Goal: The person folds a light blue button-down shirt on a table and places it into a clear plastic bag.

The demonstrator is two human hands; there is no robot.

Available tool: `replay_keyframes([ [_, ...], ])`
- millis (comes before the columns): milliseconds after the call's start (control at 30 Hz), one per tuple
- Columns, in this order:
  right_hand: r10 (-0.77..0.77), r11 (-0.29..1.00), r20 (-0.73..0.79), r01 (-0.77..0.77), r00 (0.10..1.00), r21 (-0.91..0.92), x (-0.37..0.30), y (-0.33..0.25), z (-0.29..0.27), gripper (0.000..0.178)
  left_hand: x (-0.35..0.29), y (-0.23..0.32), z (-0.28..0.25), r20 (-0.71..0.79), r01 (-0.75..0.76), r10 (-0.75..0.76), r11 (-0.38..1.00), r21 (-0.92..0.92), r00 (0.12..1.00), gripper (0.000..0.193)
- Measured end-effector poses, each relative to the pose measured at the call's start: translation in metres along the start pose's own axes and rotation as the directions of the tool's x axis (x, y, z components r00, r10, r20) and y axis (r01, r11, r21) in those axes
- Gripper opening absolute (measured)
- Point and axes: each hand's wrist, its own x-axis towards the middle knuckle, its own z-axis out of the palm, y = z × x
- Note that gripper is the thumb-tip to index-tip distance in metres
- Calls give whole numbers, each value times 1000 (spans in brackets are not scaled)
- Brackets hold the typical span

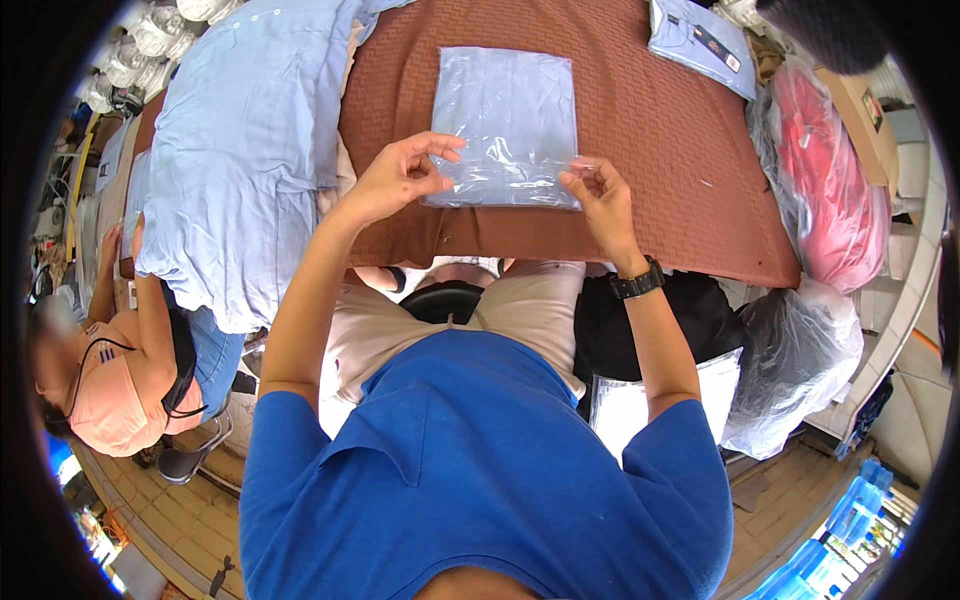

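Note:
A light blue folded shirt in a clear plastic bag (505, 115) lies flat on the brown-covered table, close to its front edge. At the bag's lower left edge, my left hand (400, 180) is open, with the thumb and fingers apart over the plastic. My right hand (608, 205), with a dark watch on its wrist, is at the lower right edge. Its thumb and index finger come together on the bag's side in a pinch, and the other fingers curl. Light glints off creases in the plastic between my hands.
Light blue garments (240, 150) are piled on the left. Another bagged shirt (702, 45) lies at the far right. Beside the table stand a red bundle in plastic (825, 180) and a clear plastic sack (795, 365). A person in a peach top (120, 375) sits at left.

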Motion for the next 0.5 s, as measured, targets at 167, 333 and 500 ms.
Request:
replay_keyframes([
  [167,-488,659,86,431,869,-616,-3,-49,10,43,-13,8,6,38,-84,79,983,161,996,30],
  [333,-548,520,346,634,761,-572,-17,-79,49,33,-20,23,15,86,-157,137,934,321,987,13],
  [500,-534,510,417,673,736,-535,-10,-68,61,9,-25,31,12,110,-126,91,923,364,990,13],
])
